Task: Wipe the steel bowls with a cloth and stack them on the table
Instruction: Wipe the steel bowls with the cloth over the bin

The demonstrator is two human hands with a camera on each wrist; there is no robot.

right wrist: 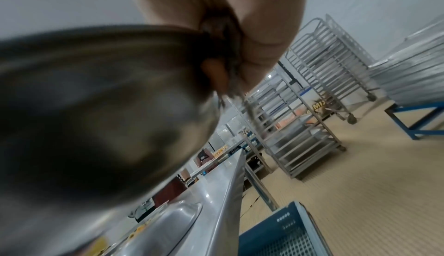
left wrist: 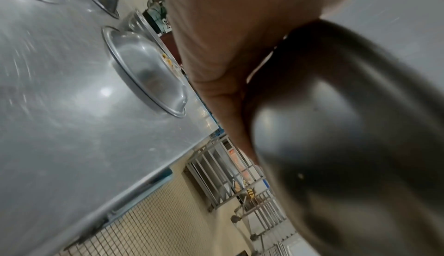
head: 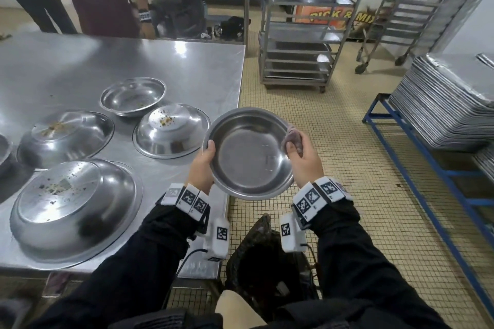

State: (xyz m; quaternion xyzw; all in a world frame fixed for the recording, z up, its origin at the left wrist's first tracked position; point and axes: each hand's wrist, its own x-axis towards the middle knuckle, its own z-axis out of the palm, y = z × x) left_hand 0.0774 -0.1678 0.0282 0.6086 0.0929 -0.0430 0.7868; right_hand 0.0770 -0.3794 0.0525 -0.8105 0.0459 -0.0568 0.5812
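Left grip [head: 203, 165] clamps bowl [head: 248, 152], right grip [head: 302, 157] pinches cloth [head: 292, 139] on its rim; four soiled bowls [head: 171, 129] wait, unstacked.

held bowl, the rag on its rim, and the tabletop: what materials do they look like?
Held bowl: looks like stainless steel with a dull brushed finish; grey sheen, soft reflections, thin rolled rim.
Cloth: soft woven fabric, mottled purplish-brown, bunched in the right hand; fibre type unclear.
Table: steel sheet, satin finish; blurred light glare and fine scratches.
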